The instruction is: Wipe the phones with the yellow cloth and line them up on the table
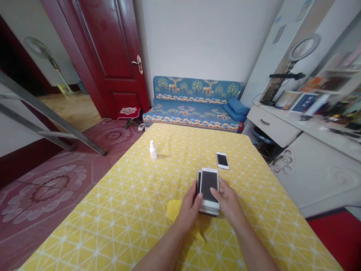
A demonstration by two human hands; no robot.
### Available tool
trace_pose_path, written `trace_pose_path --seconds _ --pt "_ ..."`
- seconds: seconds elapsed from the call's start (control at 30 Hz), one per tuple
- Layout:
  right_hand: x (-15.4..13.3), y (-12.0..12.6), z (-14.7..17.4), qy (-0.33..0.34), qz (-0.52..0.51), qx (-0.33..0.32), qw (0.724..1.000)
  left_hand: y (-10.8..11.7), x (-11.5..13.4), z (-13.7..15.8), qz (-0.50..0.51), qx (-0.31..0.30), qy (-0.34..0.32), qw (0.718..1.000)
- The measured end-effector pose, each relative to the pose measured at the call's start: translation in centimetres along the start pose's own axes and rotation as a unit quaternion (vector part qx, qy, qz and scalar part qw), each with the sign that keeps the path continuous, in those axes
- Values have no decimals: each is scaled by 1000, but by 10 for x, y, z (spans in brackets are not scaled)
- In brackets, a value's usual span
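A stack of white smartphones [209, 184] with dark screens is between my two hands, over the near right part of the table. My left hand [189, 205] grips the stack's left side, thumb at its edge. On the right side, my right hand [229, 199] closes around the stack, its thumb on the top phone's screen. The phones are slightly out of line with each other. Beyond them another white smartphone [222, 160] lies face up alone. A yellow cloth [172, 209] lies partly under my left hand and forearm. Farther left stands a small white bottle [153, 150], upright.
A yellow patterned cloth covers the table [126, 195]. Behind it stands a blue sofa [191, 105] with deer. A white desk [278, 126] with a ring light [304, 47] is at right. A metal ladder [60, 133] and a red stool [129, 113] are at left.
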State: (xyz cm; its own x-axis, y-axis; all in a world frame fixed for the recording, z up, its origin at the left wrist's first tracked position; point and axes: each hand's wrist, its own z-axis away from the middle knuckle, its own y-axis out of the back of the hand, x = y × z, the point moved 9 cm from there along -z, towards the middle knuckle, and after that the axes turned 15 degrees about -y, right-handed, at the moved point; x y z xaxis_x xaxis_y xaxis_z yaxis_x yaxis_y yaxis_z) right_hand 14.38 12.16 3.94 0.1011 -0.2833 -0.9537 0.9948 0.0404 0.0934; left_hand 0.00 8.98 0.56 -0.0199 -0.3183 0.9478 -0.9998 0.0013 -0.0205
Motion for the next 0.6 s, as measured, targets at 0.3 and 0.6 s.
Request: trace_pose_path --seconds 0.3,0.6 --pt "-5 1 -3 11 39 12 999 -3 6 -2 -3 -16 -40 999" --pt "-7 20 5 61 240 169 954 -5 13 -4 -15 -30 -62 998"
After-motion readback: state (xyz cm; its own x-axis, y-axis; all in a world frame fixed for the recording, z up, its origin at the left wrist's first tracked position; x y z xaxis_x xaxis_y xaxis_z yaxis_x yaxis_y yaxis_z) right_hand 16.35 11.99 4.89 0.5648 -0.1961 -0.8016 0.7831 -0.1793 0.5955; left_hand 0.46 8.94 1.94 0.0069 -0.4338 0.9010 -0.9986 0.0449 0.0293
